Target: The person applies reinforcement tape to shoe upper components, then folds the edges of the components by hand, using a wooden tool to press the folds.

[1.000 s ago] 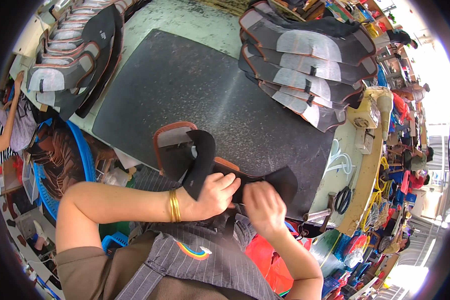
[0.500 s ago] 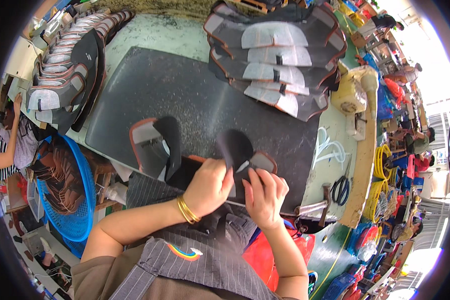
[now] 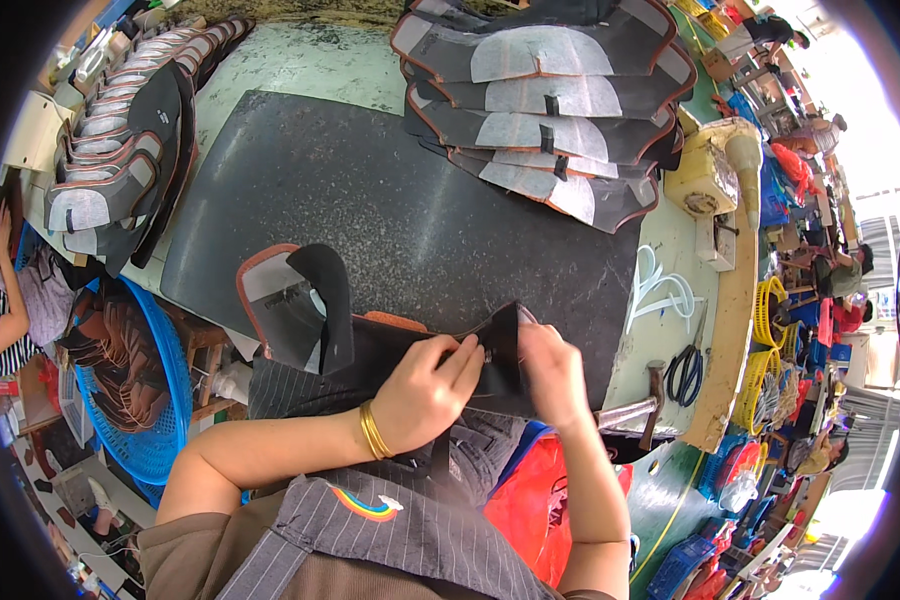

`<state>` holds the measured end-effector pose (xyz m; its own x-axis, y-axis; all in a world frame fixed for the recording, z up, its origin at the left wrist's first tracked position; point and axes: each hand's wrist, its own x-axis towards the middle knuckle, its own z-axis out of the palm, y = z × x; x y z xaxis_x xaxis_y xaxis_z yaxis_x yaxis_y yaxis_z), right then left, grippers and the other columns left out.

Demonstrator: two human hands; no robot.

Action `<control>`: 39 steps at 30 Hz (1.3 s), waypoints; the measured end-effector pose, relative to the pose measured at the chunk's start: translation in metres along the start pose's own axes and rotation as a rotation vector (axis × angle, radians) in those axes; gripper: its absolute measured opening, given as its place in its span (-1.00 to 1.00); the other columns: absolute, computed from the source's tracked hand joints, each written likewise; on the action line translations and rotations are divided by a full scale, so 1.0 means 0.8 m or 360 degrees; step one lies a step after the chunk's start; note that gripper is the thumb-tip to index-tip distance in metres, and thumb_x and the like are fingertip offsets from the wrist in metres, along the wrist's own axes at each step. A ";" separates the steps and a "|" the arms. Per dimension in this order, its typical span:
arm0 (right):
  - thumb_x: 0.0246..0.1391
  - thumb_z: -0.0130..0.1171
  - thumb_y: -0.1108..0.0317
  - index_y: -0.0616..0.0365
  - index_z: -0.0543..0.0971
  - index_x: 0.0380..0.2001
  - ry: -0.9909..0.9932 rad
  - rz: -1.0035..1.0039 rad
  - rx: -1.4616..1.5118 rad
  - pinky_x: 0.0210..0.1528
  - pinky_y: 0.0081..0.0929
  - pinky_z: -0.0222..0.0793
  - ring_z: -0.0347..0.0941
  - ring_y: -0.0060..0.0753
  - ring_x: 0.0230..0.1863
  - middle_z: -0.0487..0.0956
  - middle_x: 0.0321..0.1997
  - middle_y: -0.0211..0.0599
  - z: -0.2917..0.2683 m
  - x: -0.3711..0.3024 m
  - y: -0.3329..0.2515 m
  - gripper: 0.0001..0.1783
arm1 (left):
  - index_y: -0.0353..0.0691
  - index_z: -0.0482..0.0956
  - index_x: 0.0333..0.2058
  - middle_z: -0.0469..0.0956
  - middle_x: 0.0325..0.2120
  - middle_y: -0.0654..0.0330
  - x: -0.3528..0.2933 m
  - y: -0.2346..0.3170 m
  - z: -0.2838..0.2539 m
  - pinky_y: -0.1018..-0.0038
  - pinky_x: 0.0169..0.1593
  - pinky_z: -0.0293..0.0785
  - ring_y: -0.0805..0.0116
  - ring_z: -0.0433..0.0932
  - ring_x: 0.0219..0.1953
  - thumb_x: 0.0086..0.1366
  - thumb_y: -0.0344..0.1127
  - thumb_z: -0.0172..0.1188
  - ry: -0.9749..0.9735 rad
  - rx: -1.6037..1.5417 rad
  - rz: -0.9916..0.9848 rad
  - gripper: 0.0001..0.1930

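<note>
A black shoe upper (image 3: 303,302) with grey lining and orange edging lies across the near edge of the dark work mat. Its left part curls up and shows its lining, and its right part is folded up between my hands. My left hand (image 3: 428,383) has its fingers and thumb closed on the middle of the upper, pressed down near the fold. At the right end my right hand (image 3: 552,372) grips the raised black flap. Its fingertips are blurred and partly hidden behind the flap.
A dark mat (image 3: 300,180) covers much of the table. Stacked shoe uppers (image 3: 540,98) lie at the far right, and another row of uppers (image 3: 105,160) at the far left. Right of the mat are a hammer (image 3: 653,405), scissors (image 3: 684,374) and white tubing (image 3: 660,290). A blue basket (image 3: 178,370) stands left.
My right hand has moved slightly right and down, turning the right part of the upper over into a dark raised fold. My left hand has shifted a little right and lower.
</note>
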<state>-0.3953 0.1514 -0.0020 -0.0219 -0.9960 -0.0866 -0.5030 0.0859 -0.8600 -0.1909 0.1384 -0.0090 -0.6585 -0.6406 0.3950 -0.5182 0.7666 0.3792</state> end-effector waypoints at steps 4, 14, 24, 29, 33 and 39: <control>0.25 0.14 0.26 0.34 0.60 -0.27 -0.0060 0.0770 0.0817 -0.12 -0.62 0.39 0.52 -0.57 -0.22 0.66 -0.23 -0.22 -0.017 0.043 -0.030 -0.71 | -0.46 0.58 -0.12 0.56 -0.01 -0.06 -0.006 -0.001 0.007 0.29 -0.06 0.48 0.12 0.48 -0.10 0.05 -0.39 0.19 -0.0003 0.0258 0.0141 -0.61; 0.02 0.33 0.36 0.28 0.62 -0.28 -0.0321 0.0230 -0.0389 -0.15 -0.40 0.50 0.64 -0.25 -0.25 0.67 -0.31 -0.08 -0.012 0.060 -0.061 -0.77 | -0.32 0.52 -0.21 0.42 0.15 -0.13 -0.009 -0.002 0.019 0.22 -0.02 0.42 0.07 0.44 -0.04 0.15 -0.30 0.13 0.0005 0.0094 0.0020 -0.74; 0.00 0.29 0.29 0.30 0.68 -0.29 -0.0600 0.0475 -0.0414 -0.17 -0.33 0.49 0.64 -0.16 -0.29 0.67 -0.36 0.00 -0.020 0.081 -0.047 -0.72 | -0.29 0.51 -0.28 0.47 0.08 -0.17 -0.012 -0.007 0.022 0.29 -0.09 0.40 0.14 0.45 -0.08 0.14 -0.30 0.14 -0.0021 0.0114 0.0137 -0.79; 0.02 0.27 0.27 0.31 0.67 -0.26 -0.0665 0.0539 -0.0521 -0.21 -0.31 0.47 0.61 -0.15 -0.34 0.66 -0.37 0.02 -0.013 0.085 -0.055 -0.69 | -0.25 0.52 -0.28 0.51 0.06 -0.11 -0.009 -0.007 0.022 0.30 -0.09 0.40 0.18 0.45 -0.14 0.13 -0.29 0.15 0.0062 -0.0046 0.0054 -0.80; 0.01 0.29 0.29 0.31 0.67 -0.28 -0.0527 0.0462 -0.0489 -0.25 -0.33 0.45 0.61 -0.19 -0.37 0.66 -0.40 0.00 -0.006 0.076 -0.044 -0.72 | -0.27 0.51 -0.28 0.50 0.06 -0.14 -0.013 -0.009 0.030 0.32 -0.09 0.40 0.21 0.44 -0.16 0.14 -0.29 0.14 0.0024 -0.0031 0.0109 -0.79; -0.04 0.31 0.45 0.23 0.58 -0.46 -0.0074 -0.0272 -0.0574 -0.35 -0.38 0.43 0.52 -0.14 -0.41 0.56 -0.47 -0.18 0.006 0.059 -0.035 -0.90 | -0.34 0.49 -0.24 0.44 0.10 -0.25 -0.008 -0.012 0.021 0.45 -0.11 0.44 0.25 0.44 -0.18 0.18 -0.31 0.08 -0.0124 0.0071 0.0215 -0.76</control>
<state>-0.3784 0.1025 0.0156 0.1233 -0.9923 0.0128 -0.7673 -0.1035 -0.6328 -0.1910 0.1359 -0.0292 -0.7633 -0.5272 0.3735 -0.4445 0.8480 0.2886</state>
